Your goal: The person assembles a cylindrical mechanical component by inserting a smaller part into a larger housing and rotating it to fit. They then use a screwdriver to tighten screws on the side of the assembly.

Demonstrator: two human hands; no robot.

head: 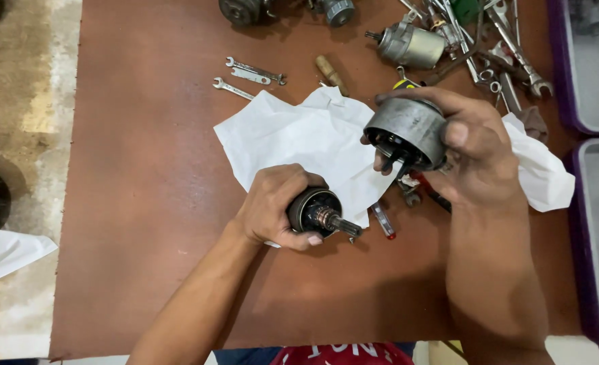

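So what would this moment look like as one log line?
left hand: grips armature | right hand: holds grey motor housing | under: white paper, brown table

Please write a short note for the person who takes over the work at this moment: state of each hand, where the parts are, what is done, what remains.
Left hand: grips the armature, shaft pointing right.
Right hand: holds the round grey housing, open side toward the armature.
Both are above the white paper on the brown table.
Done: the two parts are apart.
Left: they are not yet joined.
Spanners lie beyond the paper.
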